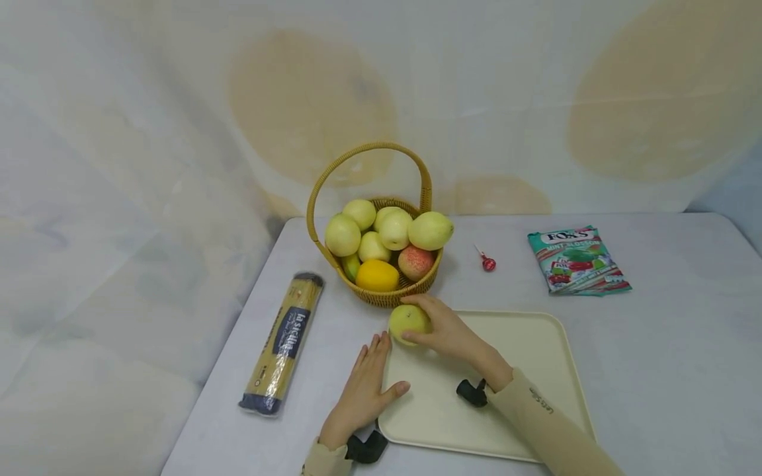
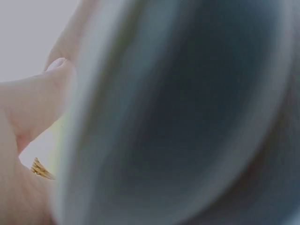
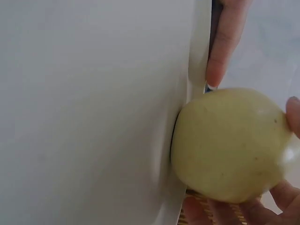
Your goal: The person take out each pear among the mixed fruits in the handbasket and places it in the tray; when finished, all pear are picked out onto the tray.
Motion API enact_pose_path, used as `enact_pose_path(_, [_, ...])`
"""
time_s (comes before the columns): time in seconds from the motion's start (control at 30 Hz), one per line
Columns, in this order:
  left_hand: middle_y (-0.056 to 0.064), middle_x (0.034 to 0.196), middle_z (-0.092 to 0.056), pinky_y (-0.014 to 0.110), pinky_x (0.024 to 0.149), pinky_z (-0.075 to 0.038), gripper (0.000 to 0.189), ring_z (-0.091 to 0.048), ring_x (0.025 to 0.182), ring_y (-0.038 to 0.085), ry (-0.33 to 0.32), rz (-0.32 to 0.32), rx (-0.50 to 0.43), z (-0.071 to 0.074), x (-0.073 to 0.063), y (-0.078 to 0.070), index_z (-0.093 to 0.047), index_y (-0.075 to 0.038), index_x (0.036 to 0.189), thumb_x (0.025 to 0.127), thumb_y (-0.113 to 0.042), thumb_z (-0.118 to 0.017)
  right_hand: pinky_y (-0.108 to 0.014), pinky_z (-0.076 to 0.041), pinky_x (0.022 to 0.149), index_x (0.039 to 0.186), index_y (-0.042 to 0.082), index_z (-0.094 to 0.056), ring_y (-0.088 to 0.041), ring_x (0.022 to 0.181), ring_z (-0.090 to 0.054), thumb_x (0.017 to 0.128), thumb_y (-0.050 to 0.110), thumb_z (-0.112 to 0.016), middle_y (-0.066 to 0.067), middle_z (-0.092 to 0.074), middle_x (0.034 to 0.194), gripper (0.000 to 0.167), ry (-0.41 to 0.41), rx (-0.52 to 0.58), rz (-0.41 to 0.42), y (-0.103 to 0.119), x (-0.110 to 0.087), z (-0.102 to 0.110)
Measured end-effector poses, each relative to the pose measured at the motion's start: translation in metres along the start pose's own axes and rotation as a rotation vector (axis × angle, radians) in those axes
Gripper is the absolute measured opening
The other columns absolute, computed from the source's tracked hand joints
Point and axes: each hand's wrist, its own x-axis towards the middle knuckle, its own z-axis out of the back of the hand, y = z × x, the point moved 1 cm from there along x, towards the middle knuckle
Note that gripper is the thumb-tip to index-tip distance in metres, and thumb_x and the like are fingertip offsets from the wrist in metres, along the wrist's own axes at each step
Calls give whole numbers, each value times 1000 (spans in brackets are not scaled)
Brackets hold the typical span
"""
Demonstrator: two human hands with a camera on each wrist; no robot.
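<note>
At the far left corner of the cream tray point(image 1: 512, 330), my right hand point(image 1: 443, 328) grips a yellow-green apple point(image 1: 409, 324) between thumb and fingers. In the right wrist view the apple point(image 3: 229, 145) sits against the tray's rim point(image 3: 199, 51), with right fingertips curled along its side. My left hand point(image 1: 366, 383) lies along the tray's left edge, fingers straight and thumb apart, its fingertips close below the apple. Its thumb point(image 2: 37, 96) shows in the left wrist view, where a blurred pale-rimmed dark shape covers most of the picture.
Just behind the apple stands a wicker basket point(image 1: 381, 299) of fruit, including a peach point(image 1: 415, 263) and a yellow fruit point(image 1: 378, 276). A spaghetti pack point(image 1: 284, 347) lies to the left. Farther back right are a red lollipop point(image 1: 488, 264) and a green candy bag point(image 1: 577, 261).
</note>
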Motion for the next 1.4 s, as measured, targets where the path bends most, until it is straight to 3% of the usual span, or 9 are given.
enact_pose_path(0.17, [19, 159, -22, 53, 122, -12, 89, -17, 150, 35, -2, -1, 2, -1, 0, 0, -22, 6, 151, 92, -51, -57, -55, -43, 107, 138, 7, -49, -36, 129, -48, 90, 28, -69, -14, -51, 140, 55, -48, 15, 5, -5, -1, 8])
enact_pose_path(0.47, [20, 159, -23, 54, 122, -12, 88, -17, 150, 35, -7, 0, -10, -2, 0, 1, -22, 6, 151, 91, -48, -59, -55, -47, 102, 135, 6, -52, -39, 121, -51, 94, 24, -63, -16, -55, 134, 46, -147, 21, 14, -11, -2, 26])
enact_pose_path(0.67, [21, 159, -24, 54, 122, -12, 88, -18, 149, 36, -8, 0, -8, -2, 0, 1, -22, 6, 151, 90, -46, -60, -56, -46, 100, 134, 3, -51, -37, 124, -49, 97, 19, -59, -17, -51, 135, 41, -247, 34, 44, -15, 1, 35])
enact_pose_path(1.07, [19, 159, -25, 52, 121, -12, 90, -19, 149, 35, -23, -9, -10, -1, -1, 1, -22, 4, 151, 90, -52, -58, -57, -43, 103, 138, -2, -41, -37, 134, -39, 94, 11, -60, -23, -40, 145, 50, -425, 24, 113, -24, 12, 51])
enact_pose_path(1.4, [19, 159, -24, 53, 122, -12, 89, -19, 149, 36, -12, 4, -18, -1, -1, 0, -22, 5, 151, 90, -49, -60, -59, -34, 111, 145, -4, -33, -38, 140, -32, 95, 11, -59, -25, -29, 153, 58, -464, 81, 69, -23, 20, 60])
